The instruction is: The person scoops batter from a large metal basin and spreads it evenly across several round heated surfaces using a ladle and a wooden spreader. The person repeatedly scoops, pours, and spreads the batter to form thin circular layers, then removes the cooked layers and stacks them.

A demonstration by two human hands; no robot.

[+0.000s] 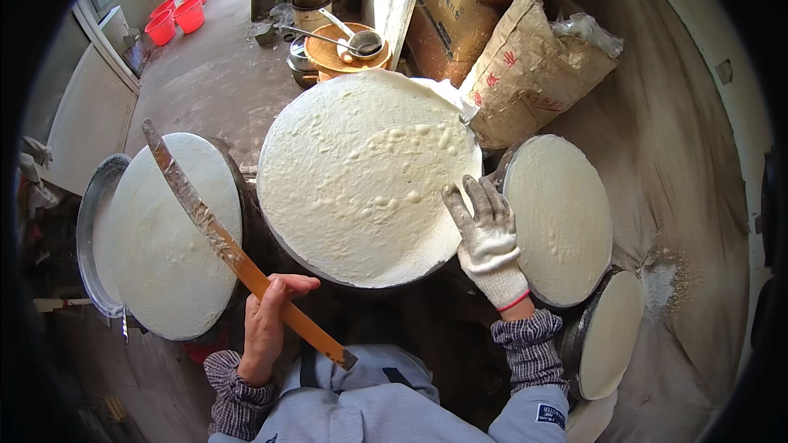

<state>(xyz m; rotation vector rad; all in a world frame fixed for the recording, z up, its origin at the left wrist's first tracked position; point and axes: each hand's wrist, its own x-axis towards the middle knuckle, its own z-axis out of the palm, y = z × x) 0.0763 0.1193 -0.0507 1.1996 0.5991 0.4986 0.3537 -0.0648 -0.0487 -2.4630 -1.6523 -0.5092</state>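
My left hand (265,317) is bare and grips a long, curved wooden strip (246,267) with pale dough stuck along its far half. In front of me is a large round griddle (345,283), covered by a thin white sheet of batter (357,178) with raised bubbles. My right hand (489,237), in a white knit glove with grey fingertips, is at the sheet's right edge, fingers apart. Whether its fingertips pinch the edge cannot be told. The sheet's upper right rim looks loose and ruffled.
To the left stands another batter-covered griddle (178,240), with a metal basin (92,240) behind it. On my right are two more covered rounds (557,221). Beyond are a paper sack (529,74), cardboard boxes (455,18), a wicker basket (320,52) holding a ladle (366,43), and red buckets (189,14).
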